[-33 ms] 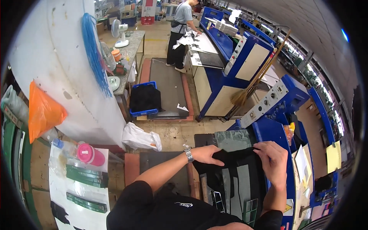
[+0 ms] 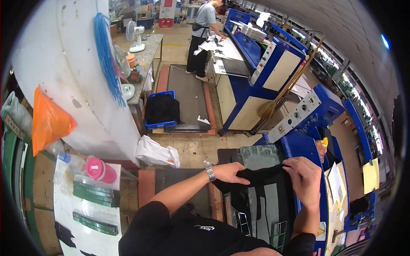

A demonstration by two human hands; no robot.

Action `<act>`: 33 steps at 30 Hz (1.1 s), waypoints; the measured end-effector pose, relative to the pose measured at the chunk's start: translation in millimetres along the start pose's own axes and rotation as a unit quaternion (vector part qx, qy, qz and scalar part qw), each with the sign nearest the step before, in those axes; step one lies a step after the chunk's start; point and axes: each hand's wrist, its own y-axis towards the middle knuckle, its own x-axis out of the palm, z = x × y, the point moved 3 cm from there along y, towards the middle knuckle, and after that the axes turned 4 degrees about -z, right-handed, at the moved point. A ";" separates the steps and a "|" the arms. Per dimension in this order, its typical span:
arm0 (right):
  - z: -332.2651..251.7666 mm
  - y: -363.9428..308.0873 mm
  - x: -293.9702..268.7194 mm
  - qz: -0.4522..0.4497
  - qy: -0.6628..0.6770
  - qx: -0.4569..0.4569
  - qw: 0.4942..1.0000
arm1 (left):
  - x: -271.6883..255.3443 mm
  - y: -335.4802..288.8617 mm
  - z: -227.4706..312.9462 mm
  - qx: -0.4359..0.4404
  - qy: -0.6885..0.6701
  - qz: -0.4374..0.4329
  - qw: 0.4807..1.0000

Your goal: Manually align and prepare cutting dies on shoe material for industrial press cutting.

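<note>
A black piece of cloth [image 2: 267, 174] with long cut-out gaps is stretched between my two hands over the bed of a blue machine. My left hand [image 2: 229, 173], with a metal watch at the wrist, grips its left part; some fingers are hidden by the cloth. At the upper right corner, my right hand [image 2: 305, 177] pinches the edge between thumb and fingers. Beneath the cloth a scuffed grey-green board [image 2: 259, 155] shows. Nearer my body lie narrow metal-edged frames like cutting dies, one greenish [image 2: 279, 234] and one pale-edged [image 2: 244, 224].
Right of the board rises a blue machine with a control panel [image 2: 294, 116]. At left, a white table [image 2: 96, 213] holds a pink-lidded container [image 2: 100, 170] and green strip-like dies [image 2: 96, 194]. A blue crate [image 2: 160, 126] of black cloth sits ahead. Another person [image 2: 205, 25] works beyond.
</note>
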 end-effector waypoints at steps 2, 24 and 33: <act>-16.1 0.3 -10.7 0.004 0.004 -0.011 1.000 | 17.3 -12.6 6.1 0.060 -0.109 0.029 0.992; -28.6 -9.6 -36.6 0.034 0.219 -0.145 0.964 | 275.7 -198.4 71.8 -0.165 -0.278 0.378 0.868; -113.9 83.8 134.9 -0.125 0.249 -0.147 0.949 | 352.1 -370.6 100.8 -0.168 -0.229 0.631 0.722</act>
